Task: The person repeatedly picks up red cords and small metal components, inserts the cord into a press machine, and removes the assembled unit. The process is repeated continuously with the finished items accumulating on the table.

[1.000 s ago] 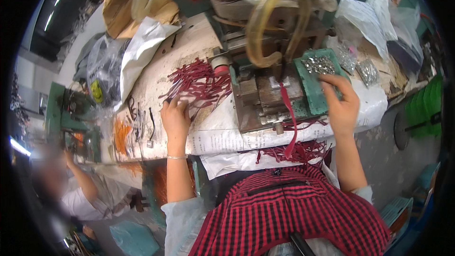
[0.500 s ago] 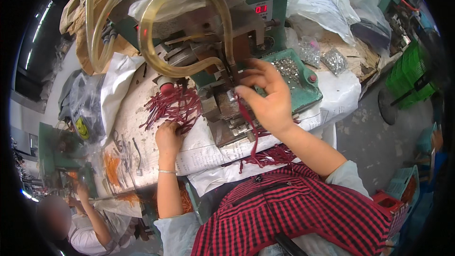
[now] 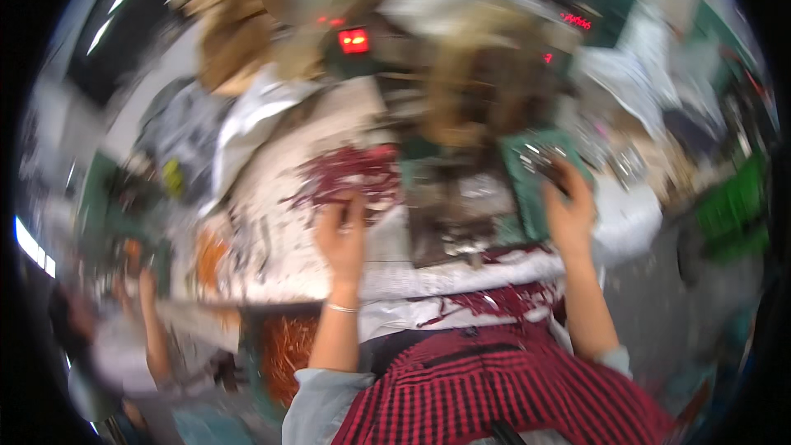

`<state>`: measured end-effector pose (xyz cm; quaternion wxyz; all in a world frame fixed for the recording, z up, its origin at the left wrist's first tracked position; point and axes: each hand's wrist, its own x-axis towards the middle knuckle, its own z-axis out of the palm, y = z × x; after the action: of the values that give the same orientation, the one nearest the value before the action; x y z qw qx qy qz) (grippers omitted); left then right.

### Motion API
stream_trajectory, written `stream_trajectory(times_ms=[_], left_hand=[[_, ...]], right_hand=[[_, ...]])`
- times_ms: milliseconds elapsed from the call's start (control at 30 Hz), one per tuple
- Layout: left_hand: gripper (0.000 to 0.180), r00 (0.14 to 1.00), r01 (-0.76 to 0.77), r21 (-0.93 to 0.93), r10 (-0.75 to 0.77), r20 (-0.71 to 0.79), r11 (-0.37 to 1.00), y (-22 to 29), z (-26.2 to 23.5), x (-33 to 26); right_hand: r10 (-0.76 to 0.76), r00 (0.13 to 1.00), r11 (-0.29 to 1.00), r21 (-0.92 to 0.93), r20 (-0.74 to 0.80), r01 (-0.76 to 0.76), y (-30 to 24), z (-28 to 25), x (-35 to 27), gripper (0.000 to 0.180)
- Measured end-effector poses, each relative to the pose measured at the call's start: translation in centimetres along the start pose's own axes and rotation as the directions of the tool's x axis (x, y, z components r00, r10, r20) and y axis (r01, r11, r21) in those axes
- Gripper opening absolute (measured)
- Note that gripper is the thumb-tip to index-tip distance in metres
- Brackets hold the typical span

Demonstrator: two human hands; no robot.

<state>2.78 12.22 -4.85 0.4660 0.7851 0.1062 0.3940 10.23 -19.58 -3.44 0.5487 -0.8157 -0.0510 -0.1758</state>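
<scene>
While our left hand (image 3: 339,235) stays at the near edge of the loose heap of thin, dark-red straps (image 3: 350,171), its fingers are bent, but from blur we cannot tell if they pinch one. Our right hand (image 3: 570,210) curves its fingers over the shallow green tray (image 3: 529,213) with small shiny metal pieces (image 3: 537,155); whether it holds any, we cannot tell. Between our hands lies the dark metal machine bed (image 3: 441,218), beside the tray. Leftward, a pale tabletop (image 3: 292,259) stretch gives room to its front edge.
</scene>
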Motion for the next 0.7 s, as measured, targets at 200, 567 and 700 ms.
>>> stream_trajectory(times_ms=[200, 567, 700], left_hand=[[0.008, 0.990, 0.019, -0.005, -0.019, -0.142, 1.000, -2.9, -1.3, -6.3], [0.017, 0.919, 0.228, 0.078, -0.188, -0.347, 0.970, -6.1, -1.9, -8.8], [0.018, 0.932, 0.247, 0.086, -0.212, -0.295, 0.965, -5.7, -2.3, -8.6]], right_hand=[[-0.524, 0.847, 0.778, -0.456, -0.093, 0.432, 11.5, -1.7, -2.4, 0.033], [-0.721, 0.692, 0.635, -0.408, -0.010, 0.656, 9.6, -1.0, -0.8, 0.046], [-0.705, 0.708, 0.624, -0.443, 0.035, 0.644, 9.8, -1.2, -0.7, 0.042]])
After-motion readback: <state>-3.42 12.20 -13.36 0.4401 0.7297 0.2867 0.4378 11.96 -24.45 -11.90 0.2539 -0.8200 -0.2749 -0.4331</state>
